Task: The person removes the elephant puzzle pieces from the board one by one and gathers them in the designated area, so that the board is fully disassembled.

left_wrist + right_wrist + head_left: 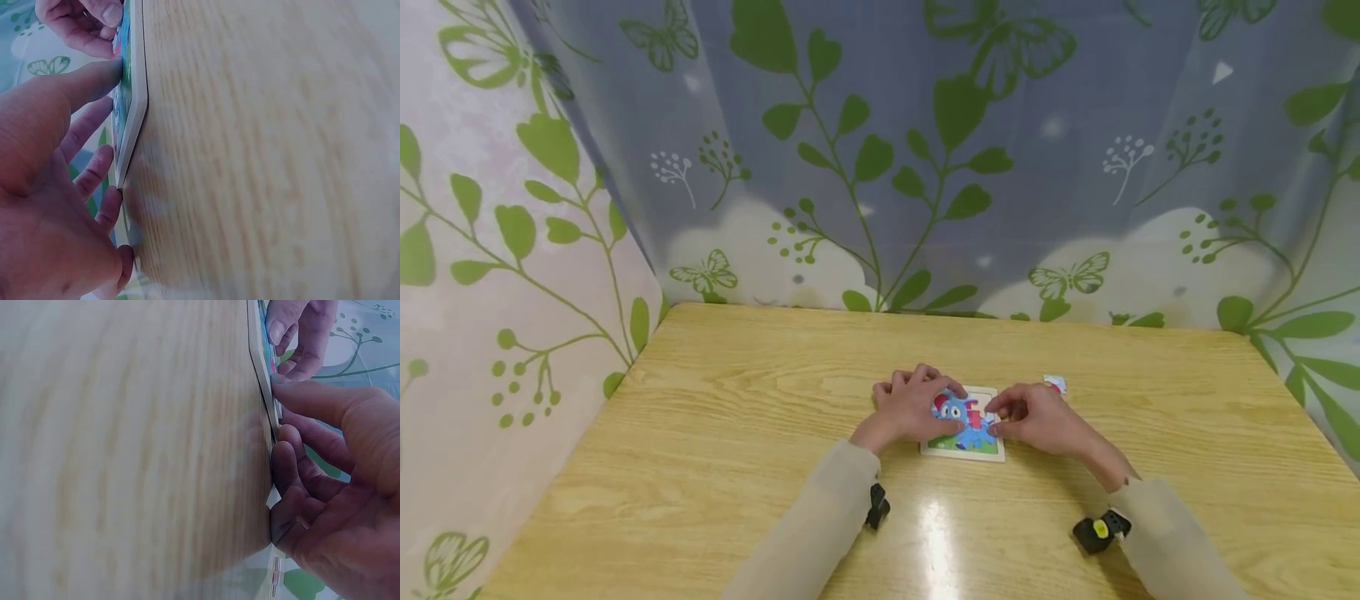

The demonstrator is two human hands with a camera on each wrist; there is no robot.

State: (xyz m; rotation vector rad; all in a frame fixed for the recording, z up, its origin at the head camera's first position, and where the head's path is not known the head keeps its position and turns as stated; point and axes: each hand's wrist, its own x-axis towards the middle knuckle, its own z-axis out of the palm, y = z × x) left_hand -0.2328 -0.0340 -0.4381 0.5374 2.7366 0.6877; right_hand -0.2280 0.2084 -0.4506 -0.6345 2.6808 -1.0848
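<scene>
A small square jigsaw puzzle (pixel 970 446) with a pale frame lies flat on the table, showing a blue cartoon animal on green. Pale bare board shows at its upper right. My left hand (pixel 913 408) spreads over its left side; in the left wrist view the thumb (pixel 103 78) rests on the picture and the other fingers reach along the far edge. At the right side, my right hand (pixel 1037 419) has thumb and index finger at a puzzle piece, mostly hidden by the fingertips. Its other fingers curl beside the frame in the right wrist view.
A loose puzzle piece (pixel 1055 383) lies behind the right hand. The wooden table (pixel 737 400) stretches around the puzzle, backed by a leaf-patterned curtain (pixel 880 208). Dark wrist devices sit on both forearms, the right one (pixel 1097 532) close above the tabletop.
</scene>
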